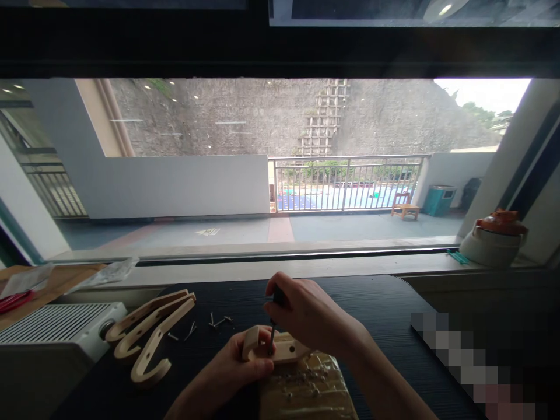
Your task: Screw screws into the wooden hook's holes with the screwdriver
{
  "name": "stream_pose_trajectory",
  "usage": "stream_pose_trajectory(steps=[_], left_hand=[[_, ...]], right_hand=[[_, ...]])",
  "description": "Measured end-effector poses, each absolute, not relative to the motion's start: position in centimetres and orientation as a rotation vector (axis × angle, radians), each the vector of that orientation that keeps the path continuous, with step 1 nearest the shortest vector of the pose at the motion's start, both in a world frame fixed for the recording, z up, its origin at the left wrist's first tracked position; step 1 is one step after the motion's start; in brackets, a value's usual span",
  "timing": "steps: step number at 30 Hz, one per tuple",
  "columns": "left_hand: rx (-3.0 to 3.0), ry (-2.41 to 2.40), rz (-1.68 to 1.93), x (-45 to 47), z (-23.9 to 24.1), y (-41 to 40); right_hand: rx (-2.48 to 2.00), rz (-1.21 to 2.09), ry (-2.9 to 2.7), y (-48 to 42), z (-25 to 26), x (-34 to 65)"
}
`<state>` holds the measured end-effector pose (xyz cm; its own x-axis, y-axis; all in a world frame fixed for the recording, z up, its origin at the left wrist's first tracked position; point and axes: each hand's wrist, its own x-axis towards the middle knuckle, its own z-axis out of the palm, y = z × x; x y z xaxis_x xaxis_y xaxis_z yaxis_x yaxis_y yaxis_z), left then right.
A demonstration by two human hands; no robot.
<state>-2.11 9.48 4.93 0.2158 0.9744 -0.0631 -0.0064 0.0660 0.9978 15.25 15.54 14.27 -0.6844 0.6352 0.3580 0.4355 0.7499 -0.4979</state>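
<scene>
Wooden hook [286, 349] lies over the far end of a tape-wrapped block [306, 399] on the black table [363, 294]; whether the two touch, I cannot tell. The left hand [245, 359] has its fingers clamped around the curled end. The right hand [306, 309] grips a screwdriver [279, 300] between bent fingers, its shaft slanting down to the hook. Small metal pieces [312, 373] dot the block. Three more hooks [153, 344] lie to the left, near loose screws [213, 322].
</scene>
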Motion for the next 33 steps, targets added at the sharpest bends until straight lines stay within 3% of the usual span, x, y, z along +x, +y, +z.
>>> stream_pose_trajectory(steps=[33], left_hand=[[1.174,1.094,0.975,-1.9,5.5,9.3]], right_hand=[[-0.809,0.542,-2.421,15.7,13.9,14.9]])
